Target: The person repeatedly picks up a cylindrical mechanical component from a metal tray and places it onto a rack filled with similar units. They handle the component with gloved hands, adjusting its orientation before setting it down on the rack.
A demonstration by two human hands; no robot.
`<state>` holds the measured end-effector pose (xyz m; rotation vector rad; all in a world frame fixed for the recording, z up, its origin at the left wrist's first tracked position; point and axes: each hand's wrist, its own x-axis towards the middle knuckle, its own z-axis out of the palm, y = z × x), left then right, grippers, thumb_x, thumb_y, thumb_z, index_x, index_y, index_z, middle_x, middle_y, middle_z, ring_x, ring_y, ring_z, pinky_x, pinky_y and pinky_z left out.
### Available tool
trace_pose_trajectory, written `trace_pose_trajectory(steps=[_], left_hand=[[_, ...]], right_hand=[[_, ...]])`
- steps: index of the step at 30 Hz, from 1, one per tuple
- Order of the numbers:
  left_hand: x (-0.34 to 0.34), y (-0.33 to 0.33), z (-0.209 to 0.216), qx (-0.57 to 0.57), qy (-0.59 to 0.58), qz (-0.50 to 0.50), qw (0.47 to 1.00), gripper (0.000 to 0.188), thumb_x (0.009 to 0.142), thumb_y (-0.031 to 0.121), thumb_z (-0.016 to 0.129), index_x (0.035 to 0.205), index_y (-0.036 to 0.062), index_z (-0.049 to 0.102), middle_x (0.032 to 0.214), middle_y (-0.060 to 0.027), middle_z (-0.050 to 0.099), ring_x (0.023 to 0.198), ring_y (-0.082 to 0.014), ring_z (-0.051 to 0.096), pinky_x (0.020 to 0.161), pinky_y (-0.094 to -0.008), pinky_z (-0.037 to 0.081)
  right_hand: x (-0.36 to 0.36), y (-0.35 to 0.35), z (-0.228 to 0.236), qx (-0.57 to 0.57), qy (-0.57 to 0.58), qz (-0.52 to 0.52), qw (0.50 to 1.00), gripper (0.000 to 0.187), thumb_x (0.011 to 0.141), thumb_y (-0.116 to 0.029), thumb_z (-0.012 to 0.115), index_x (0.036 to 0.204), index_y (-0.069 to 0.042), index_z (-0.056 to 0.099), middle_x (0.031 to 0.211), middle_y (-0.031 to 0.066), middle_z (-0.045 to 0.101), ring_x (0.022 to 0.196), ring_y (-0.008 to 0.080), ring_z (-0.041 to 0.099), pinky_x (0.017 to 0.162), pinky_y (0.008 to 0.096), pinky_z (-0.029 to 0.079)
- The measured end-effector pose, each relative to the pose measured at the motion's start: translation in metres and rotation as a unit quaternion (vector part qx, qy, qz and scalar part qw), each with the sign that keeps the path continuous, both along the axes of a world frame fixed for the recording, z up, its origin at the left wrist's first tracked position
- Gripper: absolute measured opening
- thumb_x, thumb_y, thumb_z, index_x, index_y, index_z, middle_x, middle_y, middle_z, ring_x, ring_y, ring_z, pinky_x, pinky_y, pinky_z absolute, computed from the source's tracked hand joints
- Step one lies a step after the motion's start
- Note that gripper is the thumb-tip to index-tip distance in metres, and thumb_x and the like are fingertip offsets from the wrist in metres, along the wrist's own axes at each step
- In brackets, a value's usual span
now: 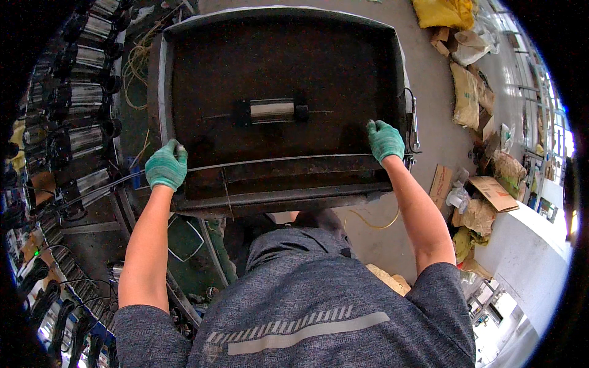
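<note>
Grey concrete floor (pixel 429 80) under dark metal tray (pixel 276 61), cardboard scraps (pixel 485 190) alongside

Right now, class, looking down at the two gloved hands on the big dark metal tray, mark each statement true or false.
1. Both hands wear green knitted gloves. True: left hand, right hand.
2. The large dark rusty metal tray holds one shiny metal cylinder. True.
3. The left hand holds the cylinder. False: it grips the tray's near left corner.
4. The tray is full of yellow sacks. False: the yellow sacks lie on the floor beyond.
</note>
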<state>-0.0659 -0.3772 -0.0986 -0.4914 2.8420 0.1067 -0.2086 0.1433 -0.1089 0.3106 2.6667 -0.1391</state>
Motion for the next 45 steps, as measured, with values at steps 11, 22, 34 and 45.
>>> trace_pose_trajectory(steps=[11,22,34,45], left_hand=[[0.001,0.002,0.002,-0.009,0.022,-0.009,1.000,0.034,0.099,0.040,0.051,0.109,0.0137,0.071,0.091,-0.0195,0.073,0.089,-0.0409,0.070,0.078,-0.0516,0.054],[0.000,0.003,0.005,-0.006,0.005,0.001,1.000,0.038,0.099,0.041,0.050,0.112,0.0133,0.072,0.094,-0.0203,0.073,0.090,-0.0411,0.070,0.080,-0.0516,0.054],[0.001,0.002,0.002,-0.004,0.011,-0.002,1.000,0.037,0.099,0.040,0.051,0.114,0.0136,0.072,0.096,-0.0199,0.074,0.091,-0.0412,0.070,0.080,-0.0512,0.054],[0.002,0.002,0.005,0.000,0.020,-0.005,1.000,0.035,0.099,0.040,0.051,0.110,0.0133,0.071,0.095,-0.0197,0.073,0.090,-0.0420,0.069,0.079,-0.0519,0.054]], right_hand=[[0.000,-0.002,0.005,-0.012,-0.008,-0.004,1.000,0.048,0.102,-0.051,0.045,0.125,-0.017,0.070,0.122,0.0175,0.070,0.115,0.0405,0.064,0.098,0.0506,0.052],[0.000,0.000,0.000,0.001,0.003,0.005,1.000,0.049,0.102,-0.051,0.045,0.126,-0.016,0.070,0.123,0.0176,0.070,0.115,0.0403,0.064,0.099,0.0499,0.051],[0.000,-0.003,0.005,-0.009,0.007,0.002,1.000,0.046,0.102,-0.050,0.047,0.122,-0.016,0.071,0.120,0.0174,0.071,0.113,0.0407,0.065,0.096,0.0501,0.052],[0.000,0.001,0.000,-0.007,0.005,0.013,1.000,0.048,0.102,-0.052,0.044,0.118,-0.016,0.072,0.116,0.0176,0.072,0.110,0.0415,0.065,0.094,0.0512,0.053]])
